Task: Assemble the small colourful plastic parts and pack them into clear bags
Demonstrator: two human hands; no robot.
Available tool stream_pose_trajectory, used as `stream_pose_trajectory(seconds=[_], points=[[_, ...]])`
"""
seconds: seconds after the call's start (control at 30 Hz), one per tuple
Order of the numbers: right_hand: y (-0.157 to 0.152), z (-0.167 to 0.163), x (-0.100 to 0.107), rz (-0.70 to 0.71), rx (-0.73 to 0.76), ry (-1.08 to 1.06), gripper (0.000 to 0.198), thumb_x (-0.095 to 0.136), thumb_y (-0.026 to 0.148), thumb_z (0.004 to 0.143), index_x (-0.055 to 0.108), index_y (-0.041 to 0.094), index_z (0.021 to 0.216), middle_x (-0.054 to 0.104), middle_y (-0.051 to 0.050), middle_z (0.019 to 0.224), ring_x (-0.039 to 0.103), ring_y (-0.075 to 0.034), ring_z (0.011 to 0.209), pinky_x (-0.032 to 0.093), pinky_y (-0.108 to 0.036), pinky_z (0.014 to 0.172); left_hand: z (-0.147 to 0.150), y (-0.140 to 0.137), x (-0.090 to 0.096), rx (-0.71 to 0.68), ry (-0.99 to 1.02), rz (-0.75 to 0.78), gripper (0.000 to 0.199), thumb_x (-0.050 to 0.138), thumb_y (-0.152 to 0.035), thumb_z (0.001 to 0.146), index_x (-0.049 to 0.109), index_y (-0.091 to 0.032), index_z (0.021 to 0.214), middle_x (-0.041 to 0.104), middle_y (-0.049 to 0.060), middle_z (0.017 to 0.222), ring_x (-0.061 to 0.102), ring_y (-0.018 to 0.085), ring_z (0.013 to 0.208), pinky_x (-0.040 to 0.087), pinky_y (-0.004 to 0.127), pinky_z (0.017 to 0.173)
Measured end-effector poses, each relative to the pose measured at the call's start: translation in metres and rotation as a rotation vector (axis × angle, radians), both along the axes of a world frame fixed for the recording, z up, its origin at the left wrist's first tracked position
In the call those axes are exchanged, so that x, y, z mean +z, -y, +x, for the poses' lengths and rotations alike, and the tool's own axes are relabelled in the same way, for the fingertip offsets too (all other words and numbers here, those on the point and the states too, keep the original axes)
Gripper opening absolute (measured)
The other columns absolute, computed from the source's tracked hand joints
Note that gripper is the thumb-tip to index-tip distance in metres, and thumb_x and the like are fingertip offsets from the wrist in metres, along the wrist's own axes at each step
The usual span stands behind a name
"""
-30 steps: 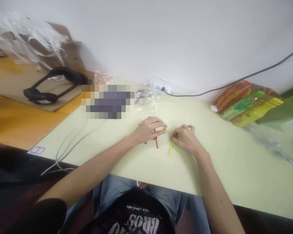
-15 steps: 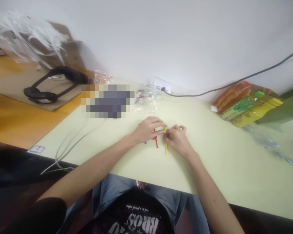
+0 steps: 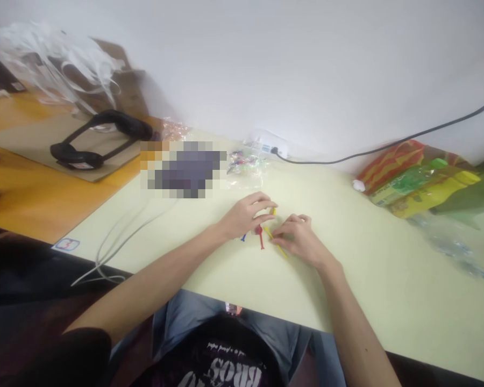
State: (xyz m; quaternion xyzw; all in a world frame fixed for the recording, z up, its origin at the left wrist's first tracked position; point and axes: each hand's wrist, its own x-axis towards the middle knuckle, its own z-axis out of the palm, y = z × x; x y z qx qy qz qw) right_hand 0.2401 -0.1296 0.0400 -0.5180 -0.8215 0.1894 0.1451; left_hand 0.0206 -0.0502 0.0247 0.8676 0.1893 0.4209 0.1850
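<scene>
My left hand [image 3: 248, 214] curves over the table, with a small yellow piece [image 3: 273, 212] between its thumb and fingertips. Just to the right, my right hand [image 3: 300, 238] pinches a thin yellow plastic stick [image 3: 283, 251], which slants down to the right. Below my left hand's fingers lies a red plastic piece [image 3: 261, 238] with a narrow stem, its upper part partly covered. A blue piece [image 3: 243, 237] shows beside it, mostly hidden under the left hand. The exact kind of these small parts is too blurred to tell.
A clear bag of colourful bits [image 3: 246, 161] lies behind my hands, near a white power strip [image 3: 275, 144]. Snack packages [image 3: 421, 185] stand at right. Pale cables [image 3: 105, 263] and a black frame-like device [image 3: 100, 140] are at left. A pixelated dark patch hides something.
My hands have moved slightly apart. The yellow stick, upright in the picture before, now slants in my right hand, apart from the yellow piece in my left. The whole view has shifted slightly.
</scene>
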Motion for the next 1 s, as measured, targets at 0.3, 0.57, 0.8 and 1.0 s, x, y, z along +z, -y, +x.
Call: stream_pose_trajectory(seconds=[0.3,0.57,0.8,1.0], points=[[-0.003,-0.009,-0.01,0.07,-0.196,-0.031,0.019,0.057,0.026,0.097,0.07,0.023,0.084,0.075,-0.004,0.087,0.057,-0.026,0.097,0.028,-0.05,0.101,-0.001,0.002,0.005,0.02,0.086,-0.016,0.018,0.063,-0.026,0.099,0.069,-0.021,0.115,0.065,0.01,0.11,0.066,0.019,0.105,0.056,0.038,0.098],[-0.005,-0.018,-0.003,-0.12,-0.331,-0.982,0.029,0.07,0.052,0.087,0.067,0.023,0.088,0.069,-0.004,0.085,0.061,-0.021,0.083,0.047,-0.036,0.08,0.009,0.009,0.003,-0.149,0.34,-0.563,0.025,0.072,-0.033,0.093,0.071,-0.017,0.112,0.07,0.012,0.118,0.069,0.021,0.112,0.059,0.04,0.102],[-0.002,-0.027,-0.002,-0.187,-0.331,-1.241,0.026,0.081,0.048,0.08,0.071,0.024,0.087,0.069,-0.003,0.084,0.062,-0.02,0.085,0.049,-0.035,0.084,0.01,0.012,0.009,-0.198,0.36,-0.644,0.025,0.078,-0.032,0.088,0.074,-0.016,0.107,0.073,0.012,0.114,0.07,0.021,0.108,0.059,0.041,0.101],[-0.005,-0.025,-0.008,-0.155,-0.343,-1.236,0.025,0.079,0.047,0.081,0.072,0.025,0.089,0.071,-0.004,0.087,0.065,-0.02,0.086,0.05,-0.036,0.087,0.01,0.014,0.009,-0.218,0.339,-0.618,0.024,0.078,-0.03,0.088,0.074,-0.016,0.107,0.071,0.01,0.108,0.072,0.018,0.1,0.062,0.036,0.096]])
